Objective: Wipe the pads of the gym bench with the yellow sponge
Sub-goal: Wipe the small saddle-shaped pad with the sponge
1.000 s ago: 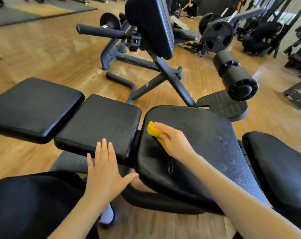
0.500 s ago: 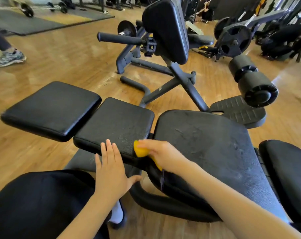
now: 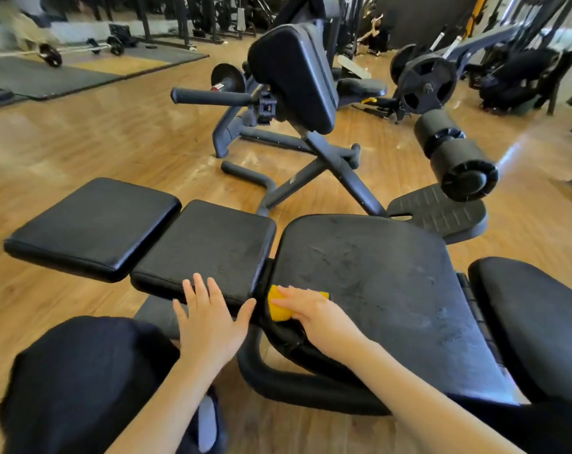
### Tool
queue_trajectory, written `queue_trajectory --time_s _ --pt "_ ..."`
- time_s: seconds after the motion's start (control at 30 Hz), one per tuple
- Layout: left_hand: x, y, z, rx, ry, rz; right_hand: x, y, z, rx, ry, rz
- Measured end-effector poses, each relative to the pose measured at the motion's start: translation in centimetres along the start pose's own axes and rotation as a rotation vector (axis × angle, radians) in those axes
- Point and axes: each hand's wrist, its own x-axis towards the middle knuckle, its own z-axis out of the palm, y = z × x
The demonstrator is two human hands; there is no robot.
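Half-hidden yellow sponge point(image 3: 279, 308) under right hand point(image 3: 314, 314)

Four black vinyl bench pads in a row — a far-left rectangular pad point(image 3: 94, 224), a second rectangular pad point(image 3: 209, 247), a wide scuffed pad point(image 3: 376, 283) and a rounded pad at far right point(image 3: 533, 322). One yellow sponge point(image 3: 278, 306). Two bare hands — left point(image 3: 209, 322), right point(image 3: 317, 316). One upright black angled pad point(image 3: 294, 77), two black foam rollers point(image 3: 455, 155), one ribbed footplate point(image 3: 438, 214).
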Motion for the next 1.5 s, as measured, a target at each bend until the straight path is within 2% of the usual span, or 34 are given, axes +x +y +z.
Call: queue_trajectory --time_s 0.13,0.2,0.43,0.67,0.8,0.97,1.07,1.2,1.3,1.4,1.5 --pt "-0.6 6.6 0.7 0.003 -0.001 0.296 -3.8 3.4 -2.3 -0.096 0.097 0.173" --pt "-1.1 7.9 2.3 0.037 -0.031 0.365 -4.9 4.4 -3.1 -0.104 0.156 0.236" --pt "-0.5 7.5 4.8 0.137 -0.019 0.362 -4.9 5.5 -3.2 -0.077 0.214 0.313" --pt "-0.2 7.4 5.2 0.123 0.043 0.391 -1.4 7.1 -3.4 -0.089 0.179 0.238" --pt "-0.3 7.3 5.0 0.11 0.025 0.388 -1.2 7.1 -3.0 -0.089 0.184 0.246" --pt "-0.4 7.4 4.5 0.116 -0.054 0.382 -1.4 7.4 -2.4 -0.129 0.203 0.285" --pt "-0.5 7.7 3.6 0.095 -0.195 0.339 -1.5 6.9 -2.9 -0.129 0.13 0.33" --pt "-0.2 8.7 0.4 0.149 -0.464 0.274 -1.5 4.7 -5.7 -0.06 -0.07 0.446" --pt "0.8 9.3 -4.9 0.156 -0.657 0.247 -2.5 0.9 -9.8 0.086 -0.167 0.641" --pt "1.4 8.6 -12.7 0.013 -0.687 0.173 -5.0 -4.4 -14.7 0.265 -0.152 0.852" --pt "0.9 6.2 -20.3 -0.14 -0.715 0.081 -7.4 -9.8 -19.5 0.403 -0.026 1.016"
